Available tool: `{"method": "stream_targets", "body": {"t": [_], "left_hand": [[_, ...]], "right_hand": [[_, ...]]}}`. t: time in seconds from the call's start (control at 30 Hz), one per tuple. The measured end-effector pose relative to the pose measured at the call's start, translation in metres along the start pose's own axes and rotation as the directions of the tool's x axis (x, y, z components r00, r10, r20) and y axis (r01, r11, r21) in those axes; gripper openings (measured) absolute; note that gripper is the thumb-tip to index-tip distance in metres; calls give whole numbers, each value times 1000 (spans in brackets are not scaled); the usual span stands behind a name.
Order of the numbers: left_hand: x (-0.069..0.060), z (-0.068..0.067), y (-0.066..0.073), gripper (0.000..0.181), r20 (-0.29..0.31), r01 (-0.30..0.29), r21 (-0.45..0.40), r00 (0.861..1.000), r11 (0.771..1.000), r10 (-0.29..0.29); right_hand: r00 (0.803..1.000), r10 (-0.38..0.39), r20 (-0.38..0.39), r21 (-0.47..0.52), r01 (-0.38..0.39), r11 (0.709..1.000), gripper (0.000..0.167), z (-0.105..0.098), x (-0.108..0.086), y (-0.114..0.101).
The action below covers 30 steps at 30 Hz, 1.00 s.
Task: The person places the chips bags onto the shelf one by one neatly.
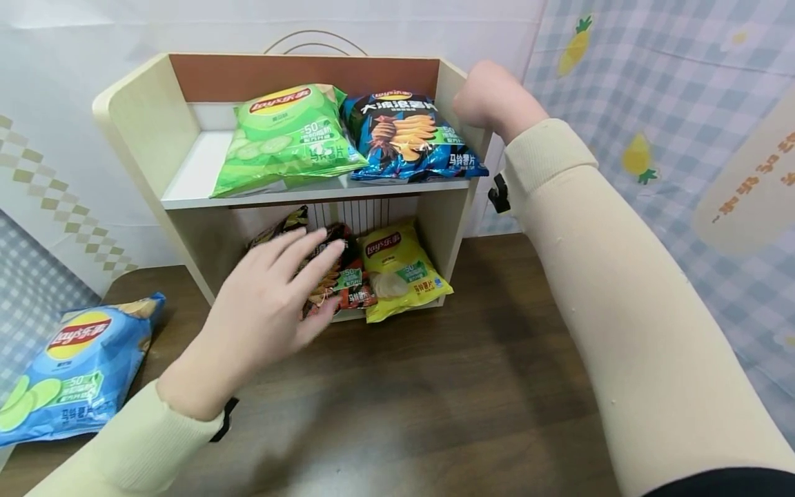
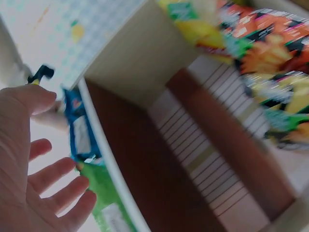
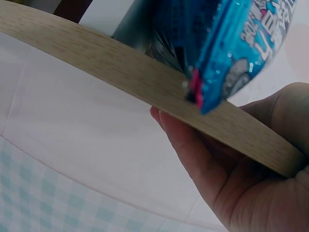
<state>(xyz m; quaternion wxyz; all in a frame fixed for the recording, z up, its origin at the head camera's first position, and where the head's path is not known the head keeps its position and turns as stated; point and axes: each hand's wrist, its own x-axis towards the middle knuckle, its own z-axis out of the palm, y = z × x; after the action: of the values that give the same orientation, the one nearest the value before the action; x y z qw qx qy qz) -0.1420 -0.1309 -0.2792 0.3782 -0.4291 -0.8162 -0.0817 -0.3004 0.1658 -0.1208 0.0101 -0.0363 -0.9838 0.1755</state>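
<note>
My right hand (image 1: 497, 100) grips the top of the right side panel of a small two-tier shelf (image 1: 177, 148); in the right wrist view its fingers and thumb straddle the panel's edge (image 3: 111, 58). With fingers spread, my left hand (image 1: 267, 293) hovers before the lower tier and holds nothing. On the upper tier lie a green chip bag (image 1: 279, 148) and a dark blue chip bag (image 1: 406, 138). Below stand a yellow chip bag (image 1: 400, 273), a red and black chip bag (image 1: 357, 276) and a darker bag (image 1: 292, 221), the latter two partly hidden by my left hand.
A light blue chip bag (image 1: 81, 366) lies at the left on the dark wooden table (image 1: 435, 400). White cloth hangs behind the shelf, and a checked cloth (image 1: 652, 83) with pineapple prints hangs along the right.
</note>
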Motion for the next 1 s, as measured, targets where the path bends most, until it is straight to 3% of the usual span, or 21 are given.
{"method": "stream_targets", "body": {"t": [0.27, 0.5, 0.7, 0.87, 1.0], "left_hand": [[-66, 21, 0, 64, 170, 70, 11, 983, 997, -71], [-117, 18, -15, 72, 262, 165, 63, 949, 984, -175], [-149, 7, -35, 81, 300, 274, 175, 900, 946, -316], [-165, -2, -56, 88, 278, 379, 263, 851, 887, -446], [-176, -8, -73, 94, 252, 486, 336, 779, 807, -574]], "right_hand": [[1000, 9, -3, 3, -9, 1000, 53, 0, -1, 3], [1000, 6, 3, -3, -6, 1000, 53, 0, -1, 4], [1000, 6, 2, -5, -6, 1000, 51, -1, 0, 4], [1000, 0, -6, -12, 0, 1000, 50, -2, -1, 4], [1000, 2, -10, -5, -2, 1000, 52, -2, -1, 3]]}}
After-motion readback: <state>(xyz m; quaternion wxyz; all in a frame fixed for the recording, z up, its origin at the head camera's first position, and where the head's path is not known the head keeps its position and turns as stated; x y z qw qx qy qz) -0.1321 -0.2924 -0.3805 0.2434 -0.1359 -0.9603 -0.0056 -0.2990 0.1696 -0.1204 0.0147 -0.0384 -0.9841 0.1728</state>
